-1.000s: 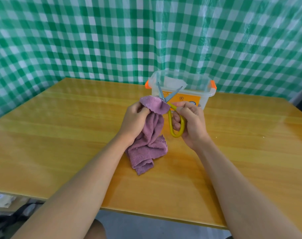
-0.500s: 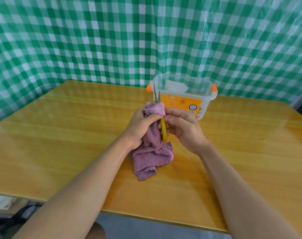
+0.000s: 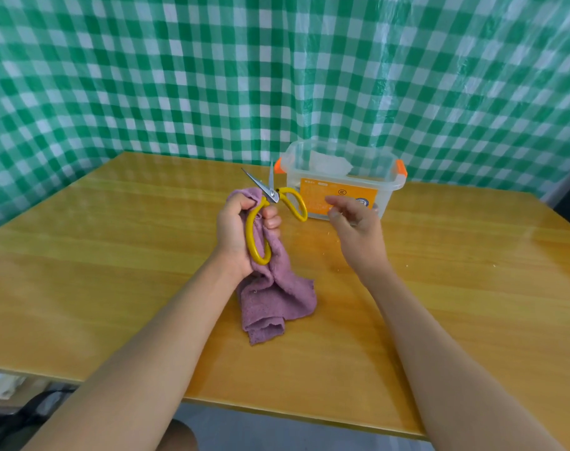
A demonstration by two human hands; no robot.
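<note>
the left hand [image 3: 236, 234] grips the purple cloth [image 3: 277, 297] and one yellow loop of the scissors [image 3: 273, 194] above the desk [image 3: 114, 255], hiding the cloth's top. the right hand [image 3: 358, 229] hangs open just beside the other loop, covering part of the orange label [image 3: 322, 198] on the clear box [image 3: 387, 177]; only a ccc mark reads, the rest is too small.

Orange label [image 3: 322, 203] on near wall of clear plastic box [image 3: 389, 187], far side of surface [image 3: 114, 239]: oval "CCC" mark [image 3: 342, 192] legible. Round blue-and-white emblem [image 3: 362, 201] just right of it, wording too small to read. Small print on label blurred, unreadable. Label's lower right hidden behind right hand [image 3: 355, 229].
</note>
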